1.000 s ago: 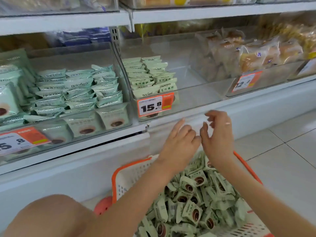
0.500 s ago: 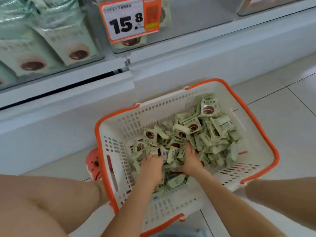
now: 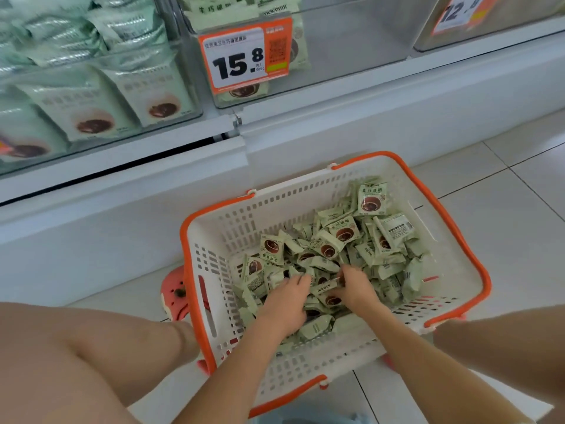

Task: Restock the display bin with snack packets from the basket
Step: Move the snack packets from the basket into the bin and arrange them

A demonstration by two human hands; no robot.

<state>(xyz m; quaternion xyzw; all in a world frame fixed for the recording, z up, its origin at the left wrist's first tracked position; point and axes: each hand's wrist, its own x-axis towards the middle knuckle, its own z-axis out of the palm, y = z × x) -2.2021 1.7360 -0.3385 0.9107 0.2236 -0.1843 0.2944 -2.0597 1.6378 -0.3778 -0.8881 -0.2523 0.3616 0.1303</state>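
A white basket with an orange rim stands on the floor below the shelf, holding several pale green snack packets. My left hand and my right hand are both down in the pile, close together, fingers curled into the packets and gripping some. The fingertips are buried among the wrappers. Above, the clear display bin with the 15.8 price tag holds a few of the same packets at its left side.
A neighbouring clear bin at the left is packed with larger green packets. A third bin with a 12.8 tag sits at the top right. My knees flank the basket. A pink object lies beside the basket's left wall.
Both hands dropped from in front of the shelf into the basket and dug into the packets. The view tilted down from the bins to the basket.
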